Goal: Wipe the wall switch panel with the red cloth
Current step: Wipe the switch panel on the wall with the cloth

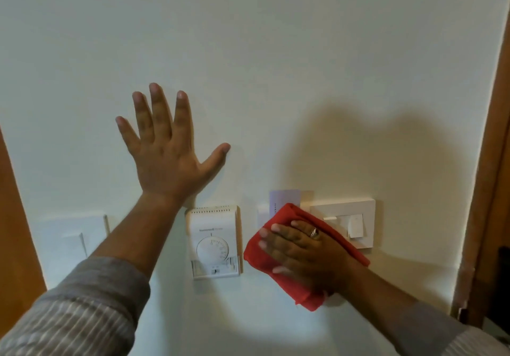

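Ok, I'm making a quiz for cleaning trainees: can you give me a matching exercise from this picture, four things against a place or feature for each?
1 left hand
2 red cloth
3 thermostat
4 switch panel

A nearest the wooden frame
B flat on bare wall
C under the right hand
D has a round dial

Pairs: 1-B, 2-C, 3-D, 4-A

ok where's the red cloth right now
Lower right of the head view: the red cloth is pressed under the right hand, between the thermostat and the switch panel, overlapping its left edge.
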Demonstrator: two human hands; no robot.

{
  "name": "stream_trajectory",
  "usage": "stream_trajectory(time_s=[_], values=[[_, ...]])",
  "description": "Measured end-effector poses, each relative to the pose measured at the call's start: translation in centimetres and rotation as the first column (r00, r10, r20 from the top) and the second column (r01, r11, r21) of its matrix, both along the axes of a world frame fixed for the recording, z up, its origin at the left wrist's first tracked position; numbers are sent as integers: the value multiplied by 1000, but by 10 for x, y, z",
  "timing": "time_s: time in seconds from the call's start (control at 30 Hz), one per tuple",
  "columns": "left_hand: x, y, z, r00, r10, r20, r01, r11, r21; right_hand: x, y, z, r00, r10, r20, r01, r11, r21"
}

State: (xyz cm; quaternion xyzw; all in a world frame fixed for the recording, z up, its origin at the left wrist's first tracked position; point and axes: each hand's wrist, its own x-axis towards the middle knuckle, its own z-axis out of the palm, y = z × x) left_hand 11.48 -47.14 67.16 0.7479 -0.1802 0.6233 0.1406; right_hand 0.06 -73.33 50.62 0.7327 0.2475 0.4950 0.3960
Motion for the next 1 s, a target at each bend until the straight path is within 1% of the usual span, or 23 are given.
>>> stream_trajectory(time_s=[0.03, 0.07, 0.1, 0.17, 0.2, 0.23, 0.27, 0.3, 0.37, 0.4, 0.43, 0.47, 0.53, 0.6, 0.67, 0.73, 0.77, 0.8, 0.87, 0.93, 1.0], values=[[-1, -1, 0, 1000, -4, -1, 4, 1000, -3, -1, -2, 1, 1000, 5, 25, -6, 999, 31], [-2, -1, 0, 1000, -9, -3, 9, 1000, -7, 0, 0, 0, 998, 18, 59, -24, 994, 103], [-2, -2, 0, 1000, -12, -6, 12, 1000, -11, 2, 7, -1, 995, 22, 97, -41, 979, 202], [-1, -3, 0, 1000, -10, -10, 10, 1000, -16, 11, 31, -2, 987, -9, 161, -57, 917, 395], [-2, -3, 0, 1000, -5, -6, 5, 1000, -16, 16, 41, -4, 984, -31, 177, -53, 890, 452], [-2, -3, -1, 1000, 0, -2, 0, 1000, -15, 21, 47, -6, 982, -42, 182, -48, 884, 464], [-2, -4, -1, 1000, -1, 4, 1, 1000, -14, 22, 47, -6, 984, -36, 176, -42, 905, 424], [-1, -4, 0, 1000, -3, 9, 3, 1000, -12, 21, 42, -6, 989, -13, 149, -40, 939, 342], [-1, -3, 2, 1000, -5, 14, 6, 1000, -10, 15, 25, -6, 998, 52, 44, -58, 987, 149], [-2, -2, 1, 1000, -4, 11, 4, 1000, -7, 11, 15, -5, 998, 67, -17, -65, 995, 79], [-2, -1, 0, 1000, -4, 7, 4, 1000, -5, 7, 6, -5, 996, 69, -54, -68, 997, 34], [-2, -1, 0, 1000, -3, 7, 3, 1000, -2, 6, 0, -4, 996, 64, -57, -63, 998, 15], [-3, -2, -1, 1000, -2, 4, 3, 1000, -1, 4, -2, -4, 997, 71, -5, -70, 995, 70], [-3, -3, -2, 1000, -2, 3, 2, 1000, -7, 6, 9, -5, 994, 60, 96, -80, 971, 223], [-3, -4, -1, 1000, 1, 4, -1, 1000, -10, 11, 29, -7, 986, -1, 169, -67, 916, 395], [-2, -4, -2, 1000, 0, 12, 0, 1000, -4, 19, 46, -10, 978, -59, 198, -47, 870, 491], [-1, -4, -1, 1000, -2, 17, 1, 1000, 4, 23, 50, -12, 977, -72, 201, -38, 869, 493], [-1, -4, -1, 1000, -4, 21, 4, 1000, 11, 25, 49, -15, 978, -70, 198, -28, 890, 455], [0, -3, -1, 1000, -5, 26, 5, 1000, 21, 24, 38, -18, 988, -12, 156, -33, 959, 282], [-1, 0, -1, 1000, -8, 23, 8, 999, 32, 16, 20, -18, 996, 54, 71, -62, 991, 119], [-1, 1, -1, 1000, -14, 18, 13, 999, 43, 10, 4, -14, 997, 79, 27, -80, 994, 68]])
